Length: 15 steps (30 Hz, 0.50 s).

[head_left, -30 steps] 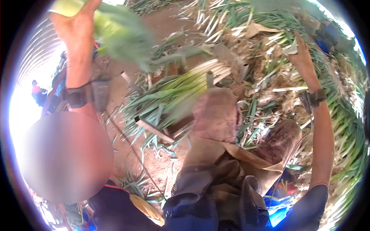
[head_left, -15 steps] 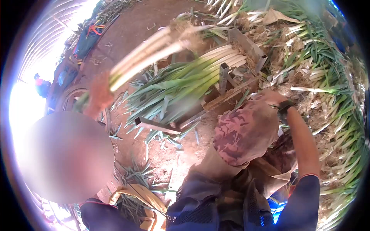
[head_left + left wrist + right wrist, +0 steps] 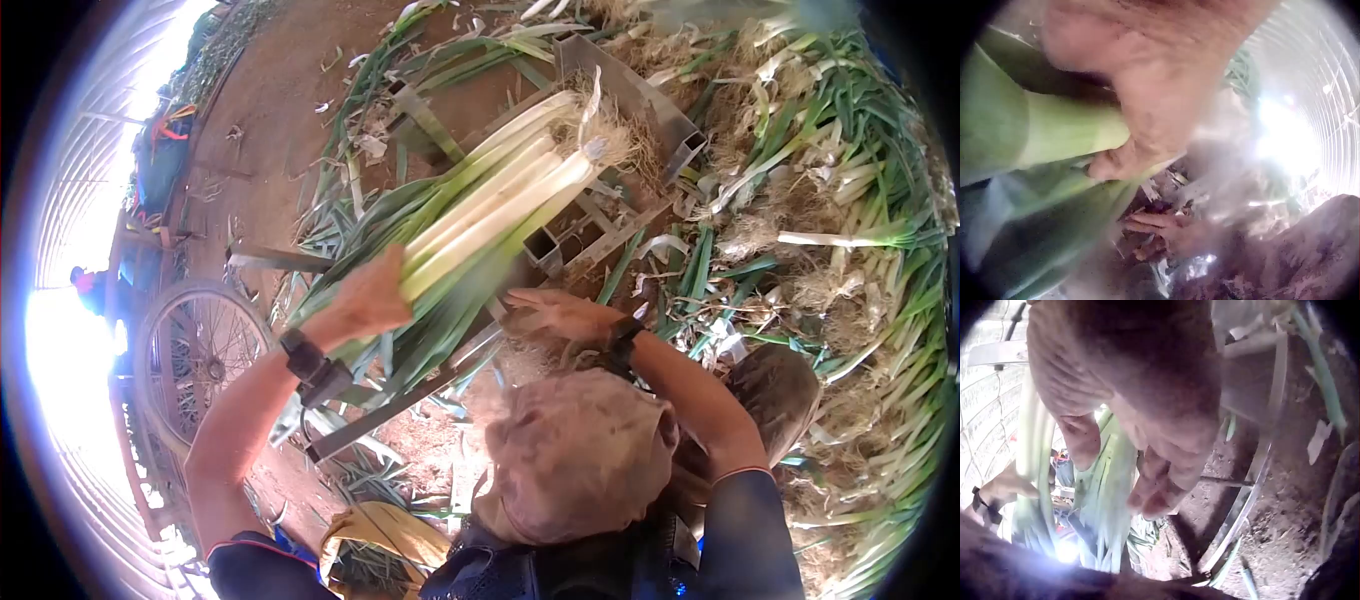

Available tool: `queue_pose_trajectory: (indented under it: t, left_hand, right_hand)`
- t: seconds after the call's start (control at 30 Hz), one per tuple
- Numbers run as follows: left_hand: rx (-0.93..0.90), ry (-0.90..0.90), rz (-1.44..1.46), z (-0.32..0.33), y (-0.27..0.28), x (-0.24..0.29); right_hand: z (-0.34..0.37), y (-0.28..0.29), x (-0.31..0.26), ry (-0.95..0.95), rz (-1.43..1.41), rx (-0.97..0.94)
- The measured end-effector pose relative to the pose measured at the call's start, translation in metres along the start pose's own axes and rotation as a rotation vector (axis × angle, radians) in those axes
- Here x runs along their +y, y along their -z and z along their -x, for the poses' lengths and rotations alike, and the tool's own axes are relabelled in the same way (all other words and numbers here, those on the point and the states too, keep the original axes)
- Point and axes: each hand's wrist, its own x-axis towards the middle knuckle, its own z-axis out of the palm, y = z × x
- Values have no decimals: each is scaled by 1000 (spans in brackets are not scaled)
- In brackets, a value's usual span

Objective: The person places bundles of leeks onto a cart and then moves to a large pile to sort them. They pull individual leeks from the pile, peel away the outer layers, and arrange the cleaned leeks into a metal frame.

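Observation:
Long-stemmed leeks (image 3: 490, 215) with white shafts and roots lie slanted over a metal frame (image 3: 370, 415) in the head view. My left hand (image 3: 370, 295) grips green-and-white stalks (image 3: 1072, 128), fingers curled round them where white turns to green. Beside the frame's near side, my right hand (image 3: 565, 315) is held just right of the leaves, fingers extended and holding nothing. In the right wrist view, that hand (image 3: 1129, 394) hangs with loosely bent fingers next to the leaves (image 3: 1107, 481); whether it touches them I cannot tell.
Many more leeks (image 3: 880, 350) lie in a long pile down the right side. A spoked wheel (image 3: 205, 365) stands at the left, with a yellow sack (image 3: 390, 530) at the bottom. A capped head (image 3: 580, 455) fills the lower middle.
The left hand has swung the leeks down and right, over those on the frame. From the right-hand pile, the right hand has moved left to the frame's near side.

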Motion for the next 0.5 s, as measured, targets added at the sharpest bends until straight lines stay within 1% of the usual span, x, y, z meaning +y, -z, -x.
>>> queue_pose_trajectory:
  t: [0.03,0.1,0.13,0.2,0.23,0.27,0.3,0.33,0.4,0.43,0.5]
  left_hand:
    - [-16,3,-3,-11,-4,12]
    - [-38,-42,16,-30,-16,35]
    - [-55,-43,13,-38,-21,52]
    - [88,-221,-17,-49,-30,86]
    - [79,-222,-20,-60,-42,96]
    - [137,-233,-33,-73,-61,101]
    - [200,-248,-43,-80,-67,107]
    - [193,-256,-42,-85,-72,108]
    - [175,-231,-19,-84,-69,111]
    - [168,-226,-20,-93,-75,97]
    - [373,-859,133,-124,-85,55]
  right_hand:
    - [-9,-2,-2,-5,-15,2]
    - [-24,-4,-27,131,-160,69]
    - [-25,-5,-37,125,-175,76]
    - [-26,-10,-51,-305,-869,94]
    - [-24,-12,-40,-305,-879,98]
    - [-23,-16,-22,-264,-908,78]
    - [-21,-13,-18,-223,-930,62]
    - [-17,-14,-14,-227,-934,72]
    - [-20,-17,-30,-261,-933,130]
    - [-23,-23,-28,-262,-941,127]
    - [-29,-31,-23,-90,-1456,148]
